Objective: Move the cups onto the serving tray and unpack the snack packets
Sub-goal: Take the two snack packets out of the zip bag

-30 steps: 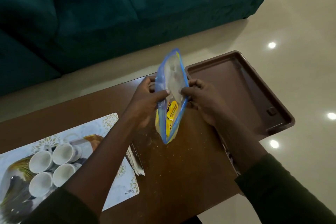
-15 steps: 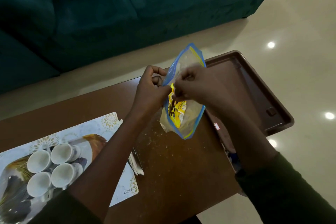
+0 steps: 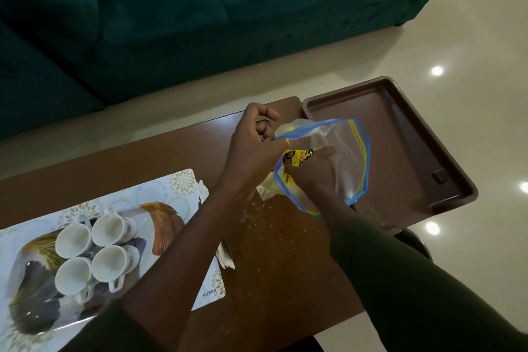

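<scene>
Snack packets (image 3: pixel 297 158): yellow with dark print, glossy and crinkled, lying inside a clear zip bag (image 3: pixel 347 163) held just above the table near the tray's near-left corner.
Zip bag: thin soft film with a blue edge and a yellow seal line, mouth spread wide toward the person.
Right hand (image 3: pixel 315 177): reached in through the mouth, fingers closed on the yellow packets.
Left hand (image 3: pixel 253 151): pinching the bag's rim at its left side, thumb and fingers shut on the film.
Step in hand, as I judge it: drawing the packets out; best done with the rim held taut and the mouth wide so the foil slides free without snagging the seal.
Serving tray (image 3: pixel 457 180): brown, hard plastic, rectangular with raised rim, bare.
Cups (image 3: pixel 95 254): four white, glazed, clustered on a printed placemat (image 3: pixel 183 188), well apart from the tray.
Table (image 3: pixel 285 266): polished brown wood, speckled with pale crumbs.
</scene>
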Available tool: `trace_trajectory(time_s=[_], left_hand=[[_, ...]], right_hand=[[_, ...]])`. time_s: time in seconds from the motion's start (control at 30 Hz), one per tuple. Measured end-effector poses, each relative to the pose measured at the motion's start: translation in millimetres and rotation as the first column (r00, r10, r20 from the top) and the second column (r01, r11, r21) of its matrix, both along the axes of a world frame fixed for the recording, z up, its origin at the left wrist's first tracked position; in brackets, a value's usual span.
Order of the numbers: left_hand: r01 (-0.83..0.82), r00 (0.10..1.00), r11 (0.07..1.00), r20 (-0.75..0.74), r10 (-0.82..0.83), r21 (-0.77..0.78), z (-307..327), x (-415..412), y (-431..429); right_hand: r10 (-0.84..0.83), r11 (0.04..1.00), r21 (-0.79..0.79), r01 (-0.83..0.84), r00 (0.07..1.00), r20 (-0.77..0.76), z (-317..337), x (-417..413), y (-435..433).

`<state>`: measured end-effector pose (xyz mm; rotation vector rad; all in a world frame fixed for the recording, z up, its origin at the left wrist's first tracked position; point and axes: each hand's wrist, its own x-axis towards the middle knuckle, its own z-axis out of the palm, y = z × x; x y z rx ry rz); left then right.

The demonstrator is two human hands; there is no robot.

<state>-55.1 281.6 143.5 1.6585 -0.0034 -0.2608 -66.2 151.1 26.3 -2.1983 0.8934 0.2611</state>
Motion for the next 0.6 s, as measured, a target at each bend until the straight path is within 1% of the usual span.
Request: trace_trajectory(time_s=[0.07,0.17,0.23,0.3,0.37,0.4,0.47,0.53,0.6], left_hand=[[0.004,1.000,1.000,-0.008,-0.004,-0.006,-0.4,-2.0,1.9],[0.001,1.000,1.000,-0.006,-0.001,0.015,-1.1,-2.9,6.3],[-0.013,1.000,1.000,-0.007,0.013,0.026,-1.9,-1.8,9.8],[-0.030,0.999,0.999,-0.013,0.031,0.029,-1.6,0.1,12.2],[-0.038,0.999,0.999,-0.013,0.038,0.033,-0.8,0.5,12.8],[-0.036,0.999,0.999,-0.013,0.036,0.037,-0.3,-0.3,12.5],[-0.028,1.000,0.999,-0.012,0.029,0.043,-0.6,-3.1,12.2],[-0.024,1.000,0.999,-0.012,0.024,0.043,-1.4,-5.0,13.2],[-0.029,1.000,0.998,-0.001,0.029,0.060,-1.2,-3.3,14.8]], right_hand=[[-0.043,0.999,0.005,0.043,0.999,0.016,-7.3,-1.2,0.6],[-0.066,0.995,0.079,0.057,0.991,0.113,-10.4,-0.1,-0.8],[-0.062,0.991,0.125,0.051,0.994,0.086,-5.2,3.0,-2.0],[-0.009,0.986,0.169,0.015,0.999,-0.033,4.9,8.5,-2.2],[0.064,0.967,0.254,-0.019,0.983,-0.170,11.6,10.1,-0.1],[0.113,0.955,0.292,-0.048,0.972,-0.208,14.3,9.2,2.3],[0.228,0.941,0.300,-0.159,0.951,-0.210,12.7,3.3,8.1],[0.347,0.923,0.249,-0.295,0.916,-0.201,14.6,-0.3,13.3],[0.434,0.899,0.176,-0.401,0.871,-0.232,23.5,1.5,15.4]])
